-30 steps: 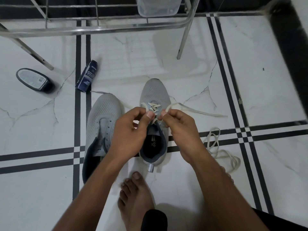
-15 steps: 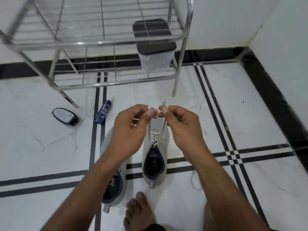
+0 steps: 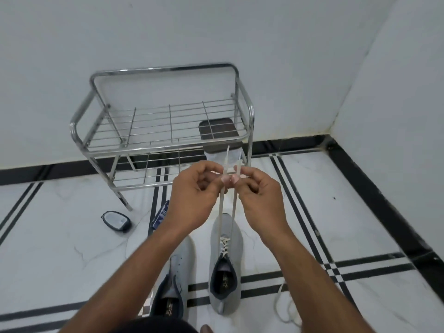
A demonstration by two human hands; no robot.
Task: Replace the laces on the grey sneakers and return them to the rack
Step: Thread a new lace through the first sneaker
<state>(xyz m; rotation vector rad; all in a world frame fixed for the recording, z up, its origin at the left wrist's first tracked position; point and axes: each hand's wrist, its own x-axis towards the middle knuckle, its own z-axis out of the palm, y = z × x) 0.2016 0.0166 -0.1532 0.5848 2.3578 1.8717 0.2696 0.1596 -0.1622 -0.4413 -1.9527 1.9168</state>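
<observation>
Both hands are raised above the right-hand grey sneaker (image 3: 225, 265), each pinching one end of a white lace (image 3: 220, 212) between thumb and forefinger. The left hand (image 3: 194, 195) and the right hand (image 3: 259, 198) sit side by side with fingertips nearly touching, and the two lace tips stick up just above them. From the pinch, the two strands run straight and taut down to the sneaker, where the lace criss-crosses only the eyelets nearest the toe; the eyelets nearer the opening are bare.

The sneaker stands upright on the white marble floor (image 3: 72, 248), toe pointing away from the person. Its partner, the second grey sneaker (image 3: 175, 280), lies just to its left, partly hidden under the left forearm, with no lace visible. To the right of the laced sneaker, near the lower edge, a loose white lace (image 3: 286, 306) lies coiled on the floor.

Beyond the sneaker stands the steel rack (image 3: 163, 131), against the wall, holding a dark-lidded container (image 3: 219, 131). Left of the sneaker lie a small blue box (image 3: 161, 215) and, further left, a dark oval case (image 3: 116, 221).

This appears to be mid-lacing: the ends are being evened. Next would likely be threading each tip through the following eyelets, which calls for lowering the hands and aiming precisely.
</observation>
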